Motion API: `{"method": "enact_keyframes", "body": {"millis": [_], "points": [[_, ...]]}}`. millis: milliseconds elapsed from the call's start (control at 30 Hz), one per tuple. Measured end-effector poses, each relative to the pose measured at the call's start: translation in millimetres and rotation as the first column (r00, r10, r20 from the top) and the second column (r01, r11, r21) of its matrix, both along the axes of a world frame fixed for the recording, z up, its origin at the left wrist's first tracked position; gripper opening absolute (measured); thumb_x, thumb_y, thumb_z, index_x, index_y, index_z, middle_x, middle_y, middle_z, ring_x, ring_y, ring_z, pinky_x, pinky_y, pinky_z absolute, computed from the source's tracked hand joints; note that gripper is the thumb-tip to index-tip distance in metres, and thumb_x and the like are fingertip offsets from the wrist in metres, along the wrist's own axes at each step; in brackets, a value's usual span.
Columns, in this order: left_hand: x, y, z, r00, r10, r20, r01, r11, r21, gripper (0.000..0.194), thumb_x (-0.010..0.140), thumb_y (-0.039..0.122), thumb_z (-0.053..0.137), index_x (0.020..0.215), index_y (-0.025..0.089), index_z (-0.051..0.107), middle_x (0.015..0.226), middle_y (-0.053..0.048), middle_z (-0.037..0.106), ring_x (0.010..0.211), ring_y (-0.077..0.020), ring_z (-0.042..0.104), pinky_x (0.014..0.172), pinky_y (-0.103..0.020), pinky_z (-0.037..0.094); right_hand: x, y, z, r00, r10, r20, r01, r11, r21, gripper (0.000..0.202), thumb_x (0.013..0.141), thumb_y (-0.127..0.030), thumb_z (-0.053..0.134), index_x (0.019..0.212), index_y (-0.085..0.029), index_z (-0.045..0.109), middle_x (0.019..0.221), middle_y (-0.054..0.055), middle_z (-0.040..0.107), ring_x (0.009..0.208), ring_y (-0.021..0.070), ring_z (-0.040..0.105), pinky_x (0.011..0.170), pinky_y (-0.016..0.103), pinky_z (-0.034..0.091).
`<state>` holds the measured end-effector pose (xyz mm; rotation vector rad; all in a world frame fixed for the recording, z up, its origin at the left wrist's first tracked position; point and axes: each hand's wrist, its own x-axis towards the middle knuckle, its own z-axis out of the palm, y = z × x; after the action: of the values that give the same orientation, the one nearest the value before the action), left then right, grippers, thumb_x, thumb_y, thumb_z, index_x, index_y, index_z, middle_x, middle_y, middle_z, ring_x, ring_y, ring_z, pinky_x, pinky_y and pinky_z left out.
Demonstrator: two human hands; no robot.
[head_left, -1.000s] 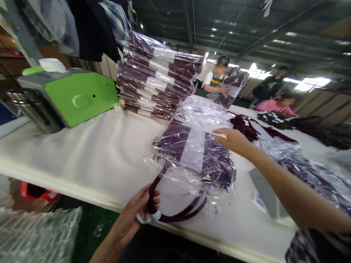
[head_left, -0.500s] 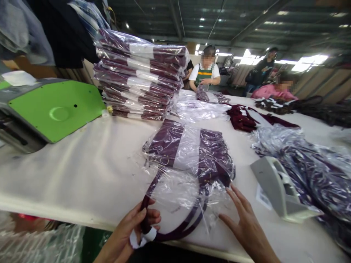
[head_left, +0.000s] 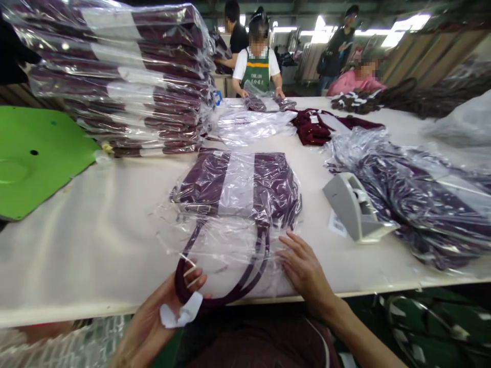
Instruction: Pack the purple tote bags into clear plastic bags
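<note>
A dark purple handbag [head_left: 199,176] lies flat on the table in a clear plastic bag [head_left: 226,237], with a white band [head_left: 238,179] across its middle. Its looped handles [head_left: 245,283] extend toward me, past the table's front edge. My left hand [head_left: 187,286] has its fingers curled around the left side of the loop; the thumb is hard to see. Beside that palm hangs a white paper piece [head_left: 182,312] on the handle. With its fingers stretched out, my right hand [head_left: 305,266] rests against the plastic at the bag's lower right.
At left rises a tall stack of wrapped purple bags [head_left: 169,97] beside a green machine [head_left: 46,158]. A grey tape dispenser [head_left: 356,209] and more wrapped bags [head_left: 425,199] lie to the right. Clear plastic sleeves [head_left: 257,125] lie behind. A co-worker [head_left: 257,66] in a green apron stands across.
My view has shifted, and the handbag appears closer to the front edge. My right hand has come in against the plastic. My left thumb no longer shows over the handle.
</note>
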<state>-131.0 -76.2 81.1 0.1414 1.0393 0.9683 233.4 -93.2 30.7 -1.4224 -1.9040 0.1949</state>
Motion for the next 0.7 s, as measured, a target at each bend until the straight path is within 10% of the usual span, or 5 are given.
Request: {"method": "enact_keyframes", "body": {"millis": [133, 333, 433, 567, 700], "points": [[15.2, 41.4, 60.1, 0.996, 0.008, 0.094, -0.036, 0.953, 0.301, 0.064, 0.091, 0.056, 0.062, 0.143, 0.019, 0.055, 0.137, -0.013, 0.067, 0.143, -0.0354, 0.047, 0.113, -0.051, 0.049, 14.9, 32.2, 50.9, 0.93, -0.192, -0.315, 0.131, 0.97, -0.206, 0.02, 0.095, -0.036, 0.058, 0.096, -0.023, 0.073, 0.091, 0.003, 0.077, 0.087, 0.0228, 0.073, 0.083, 0.037, 0.059], [69.3, 137.5, 143.3, 0.985, -0.046, -0.165, 0.166, 0.484, 0.859, 0.059, 0.101, 0.061, 0.045, 0.135, 0.014, 0.056, 0.15, -0.015, 0.054, 0.149, -0.0323, 0.038, 0.12, -0.057, 0.033, 47.6, 107.4, 164.7, 0.648, -0.161, -0.745, 0.024, 0.981, -0.191, 0.031, 0.09, -0.042, 0.065, 0.068, -0.02, 0.063, 0.068, 0.0, 0.064, 0.065, 0.0137, 0.059, 0.07, 0.026, 0.051], [73.3, 165.2, 128.9, 0.862, 0.087, -0.5, 0.455, 0.305, 0.837, 0.054, 0.087, 0.05, 0.073, 0.128, 0.015, 0.062, 0.136, -0.013, 0.064, 0.14, -0.0347, 0.048, 0.118, -0.055, 0.036, 53.2, 126.1, 195.8, 0.584, -0.111, -0.804, 0.001, 0.991, -0.135, 0.032, 0.091, -0.029, 0.063, 0.061, -0.019, 0.058, 0.061, 0.0, 0.057, 0.057, 0.0108, 0.051, 0.062, 0.024, 0.045], [58.4, 152.6, 65.6, 0.47, 0.024, -0.882, 0.841, 0.29, 0.456, 0.052, 0.069, 0.041, 0.088, 0.111, 0.016, 0.072, 0.116, -0.011, 0.073, 0.127, -0.0396, 0.057, 0.12, -0.055, 0.032, 54.4, 124.5, 190.2, 0.614, -0.177, -0.769, 0.004, 0.975, -0.222, 0.027, 0.09, -0.029, 0.065, 0.065, -0.018, 0.062, 0.064, 0.0, 0.059, 0.059, 0.0108, 0.052, 0.063, 0.024, 0.045], [49.0, 122.6, 12.7, 0.398, 0.125, -0.909, 0.872, 0.256, 0.418, 0.03, 0.072, 0.036, 0.084, 0.098, 0.022, 0.076, 0.134, -0.012, 0.067, 0.14, -0.0376, 0.046, 0.126, -0.05, 0.019, 54.9, 118.1, 167.7, 0.585, -0.268, -0.765, 0.039, 0.952, -0.304, 0.025, 0.081, -0.042, 0.073, 0.072, -0.019, 0.067, 0.063, 0.0, 0.06, 0.058, 0.0128, 0.053, 0.061, 0.027, 0.048]]}}
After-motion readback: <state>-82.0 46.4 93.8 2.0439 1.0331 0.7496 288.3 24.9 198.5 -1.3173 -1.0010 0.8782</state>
